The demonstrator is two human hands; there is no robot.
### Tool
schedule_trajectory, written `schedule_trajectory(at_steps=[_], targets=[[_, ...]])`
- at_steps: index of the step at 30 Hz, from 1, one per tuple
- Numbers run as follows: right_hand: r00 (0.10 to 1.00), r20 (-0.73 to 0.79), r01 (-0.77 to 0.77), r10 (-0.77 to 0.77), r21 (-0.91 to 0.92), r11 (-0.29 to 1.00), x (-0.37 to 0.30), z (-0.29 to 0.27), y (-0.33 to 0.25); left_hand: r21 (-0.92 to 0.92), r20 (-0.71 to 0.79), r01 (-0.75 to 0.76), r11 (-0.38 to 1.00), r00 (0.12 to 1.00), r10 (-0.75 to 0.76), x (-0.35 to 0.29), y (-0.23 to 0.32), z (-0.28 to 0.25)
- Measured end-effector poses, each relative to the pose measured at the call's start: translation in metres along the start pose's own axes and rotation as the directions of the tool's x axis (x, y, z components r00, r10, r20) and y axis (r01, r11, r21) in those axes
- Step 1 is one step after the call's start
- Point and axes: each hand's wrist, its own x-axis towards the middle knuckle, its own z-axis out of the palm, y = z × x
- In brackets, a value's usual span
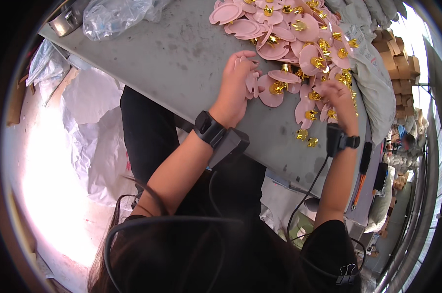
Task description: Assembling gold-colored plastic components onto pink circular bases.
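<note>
Pink round lids with notched edges lie in a heap on the table, many topped with a small gold crown. At the heap's near left side, my left hand is closed around a few pink lids, held on edge against the palm. My right hand is over the heap's right side, its fingers bent at a pink lid with a gold crown. Whether that lid is gripped or only touched is hard to see. Two loose gold crowns sit on the table below the heap.
The grey table carries a clear plastic bag and a metal pot at the far left. A white sack borders the heap on the right. An orange-handled tool lies by the right edge. Cardboard boxes are stacked beyond.
</note>
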Motion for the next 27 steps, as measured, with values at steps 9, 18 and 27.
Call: schedule_trajectory(at_steps=[9,18,27], targets=[[1.000,0.012,0.021,-0.018,-0.431,0.902,-0.042,0.020,0.038,-0.014,0.015,-0.002,1.000,1.000,0.002,-0.001,-0.002,0.001],[0.987,-0.144,-0.011,-0.073,-0.510,0.860,-0.105,0.054,0.040,-0.026,0.029,0.004,1.000,1.000,-0.003,-0.001,-0.002,0.001],[0.961,-0.267,0.141,-0.073,0.248,0.958,-0.101,0.103,-0.010,0.014,0.349,0.134,0.991,0.928,-0.130,0.000,-0.003,0.002]])
